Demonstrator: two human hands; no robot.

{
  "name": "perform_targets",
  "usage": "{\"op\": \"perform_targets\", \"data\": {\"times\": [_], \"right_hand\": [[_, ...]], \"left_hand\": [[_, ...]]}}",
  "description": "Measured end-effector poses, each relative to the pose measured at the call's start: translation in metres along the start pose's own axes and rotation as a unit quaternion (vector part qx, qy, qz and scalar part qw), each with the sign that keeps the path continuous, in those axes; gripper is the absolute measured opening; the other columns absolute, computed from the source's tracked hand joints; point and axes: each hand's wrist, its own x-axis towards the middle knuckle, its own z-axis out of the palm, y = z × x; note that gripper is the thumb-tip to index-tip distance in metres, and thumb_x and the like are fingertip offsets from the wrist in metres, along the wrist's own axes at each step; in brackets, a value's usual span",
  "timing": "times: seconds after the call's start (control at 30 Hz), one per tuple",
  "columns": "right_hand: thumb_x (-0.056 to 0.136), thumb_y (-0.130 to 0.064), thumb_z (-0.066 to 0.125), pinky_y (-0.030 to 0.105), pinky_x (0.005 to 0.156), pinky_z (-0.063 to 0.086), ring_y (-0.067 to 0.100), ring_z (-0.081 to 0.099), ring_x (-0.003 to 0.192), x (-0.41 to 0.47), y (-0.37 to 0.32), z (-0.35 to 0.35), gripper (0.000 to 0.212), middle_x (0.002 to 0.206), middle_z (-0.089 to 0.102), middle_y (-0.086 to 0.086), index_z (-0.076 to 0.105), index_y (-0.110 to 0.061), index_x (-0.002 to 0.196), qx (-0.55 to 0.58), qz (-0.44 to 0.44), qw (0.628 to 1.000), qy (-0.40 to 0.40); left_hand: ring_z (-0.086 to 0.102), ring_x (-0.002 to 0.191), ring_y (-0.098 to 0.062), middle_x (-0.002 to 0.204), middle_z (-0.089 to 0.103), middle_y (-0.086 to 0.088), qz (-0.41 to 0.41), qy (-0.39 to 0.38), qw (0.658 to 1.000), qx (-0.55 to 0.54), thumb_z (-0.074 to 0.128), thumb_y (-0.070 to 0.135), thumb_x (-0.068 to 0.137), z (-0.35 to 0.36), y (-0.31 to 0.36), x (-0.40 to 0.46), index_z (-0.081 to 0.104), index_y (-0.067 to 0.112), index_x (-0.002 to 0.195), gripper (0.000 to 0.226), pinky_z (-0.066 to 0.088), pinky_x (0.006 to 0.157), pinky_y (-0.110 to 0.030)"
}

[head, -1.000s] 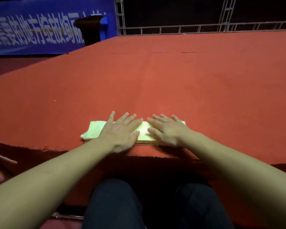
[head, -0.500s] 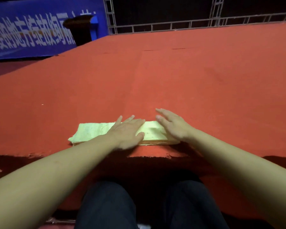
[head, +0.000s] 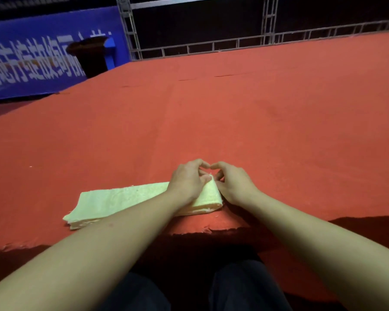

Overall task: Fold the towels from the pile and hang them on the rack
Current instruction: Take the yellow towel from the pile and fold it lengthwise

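Yellow folded towel (head: 121, 202) on red carpet (head: 256, 131), both hands' grip pinching its right end, banner (head: 32, 63) writing unreadable

Red-carpeted platform (head: 256, 122), folded pale-yellow towel (head: 121, 202) flat near its front edge.

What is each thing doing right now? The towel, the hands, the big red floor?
towel: folded into a long strip, flat on the carpet, right end lifted
left hand: fingers curled, pinching the towel's right end
right hand: fingers curled at the same end
carpet: spread flat, front edge frayed
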Motion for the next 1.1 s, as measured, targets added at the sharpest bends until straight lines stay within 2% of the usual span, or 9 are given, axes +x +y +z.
{"op": "perform_targets", "data": {"times": [0.1,0.23,0.3,0.43,0.67,0.83,0.93,1.0,1.1], "right_hand": [[0.088,-0.024,0.067,0.012,0.073,0.043,0.0,0.063,0.079,0.002,-0.012,0.002,0.039,0.081,0.068,-0.013,0.057,-0.026,0.126,0.147,-0.006,0.988,0.044],[0.085,-0.011,0.072,0.02,0.073,0.051,0.006,0.064,0.075,0.01,-0.062,-0.018,0.045,0.089,0.067,-0.007,0.055,-0.025,0.125,0.313,-0.051,0.946,0.064],[0.085,-0.01,0.073,0.022,0.074,0.055,0.01,0.066,0.079,0.014,-0.096,-0.032,0.049,0.1,0.067,-0.005,0.053,-0.025,0.128,0.35,-0.085,0.932,0.034],[0.09,-0.011,0.069,0.03,0.082,0.056,0.013,0.07,0.096,0.021,-0.167,-0.054,0.045,0.105,0.072,0.003,0.054,-0.017,0.132,0.38,-0.165,0.909,-0.046],[0.09,-0.007,0.066,0.026,0.077,0.055,0.021,0.07,0.095,-0.004,-0.289,-0.094,0.04,0.109,0.068,0.012,0.055,-0.013,0.128,0.432,-0.292,0.831,-0.195],[0.092,-0.005,0.062,0.02,0.063,0.051,0.012,0.068,0.077,-0.043,-0.345,-0.095,0.036,0.098,0.068,0.007,0.055,-0.012,0.126,0.475,-0.316,0.772,-0.28],[0.089,-0.006,0.064,0.02,0.063,0.051,0.013,0.067,0.077,-0.072,-0.37,-0.088,0.037,0.097,0.067,0.01,0.058,-0.012,0.125,0.492,-0.325,0.732,-0.34],[0.084,-0.01,0.066,0.021,0.064,0.051,0.014,0.067,0.078,-0.096,-0.385,-0.08,0.04,0.096,0.068,0.011,0.06,-0.015,0.123,0.484,-0.339,0.715,-0.374],[0.087,-0.003,0.064,0.022,0.065,0.053,0.017,0.067,0.079,-0.136,-0.402,-0.064,0.037,0.095,0.069,0.011,0.061,-0.016,0.122,0.469,-0.36,0.691,-0.416]], "left_hand": [[0.067,0.083,-0.003,0.09,0.073,0.013,-0.03,0.03,0.992,-0.121,0.069,0.019,0.09,-0.015,0.0,-0.002,0.065,0.025,0.111,0.023,0.051,0.077,-0.022],[0.07,0.094,-0.016,0.099,0.075,0.0,-0.042,0.093,0.942,-0.32,0.067,0.005,0.091,-0.063,0.008,-0.023,0.065,0.021,0.106,0.022,0.058,0.082,-0.029],[0.071,0.096,-0.02,0.098,0.075,-0.001,-0.034,0.136,0.922,-0.362,0.066,0.004,0.09,-0.095,0.012,-0.038,0.065,0.02,0.105,0.022,0.059,0.081,-0.032],[0.072,0.094,-0.021,0.1,0.074,-0.004,-0.011,0.221,0.905,-0.363,0.067,0.004,0.09,-0.164,0.027,-0.073,0.064,0.016,0.108,0.022,0.059,0.08,-0.031],[0.071,0.097,-0.022,0.106,0.072,-0.01,0.004,0.353,0.869,-0.346,0.063,0.003,0.093,-0.262,0.055,-0.156,0.06,0.008,0.117,0.025,0.059,0.086,-0.033],[0.072,0.089,-0.019,0.109,0.07,-0.015,-0.018,0.421,0.847,-0.323,0.064,0.004,0.093,-0.296,0.063,-0.221,0.061,0.01,0.115,0.023,0.058,0.076,-0.025],[0.071,0.089,-0.02,0.107,0.071,-0.013,-0.04,0.447,0.832,-0.327,0.066,0.005,0.092,-0.309,0.066,-0.265,0.06,0.009,0.113,0.022,0.058,0.074,-0.024],[0.07,0.079,-0.014,0.099,0.07,-0.013,-0.049,0.464,0.819,-0.334,0.065,0.004,0.092,-0.31,0.069,-0.3,0.059,0.003,0.116,0.025,0.057,0.068,-0.02],[0.069,0.074,-0.011,0.095,0.069,-0.013,-0.076,0.494,0.802,-0.327,0.063,0.001,0.092,-0.303,0.071,-0.352,0.061,0.003,0.114,0.022,0.057,0.066,-0.02]]}}
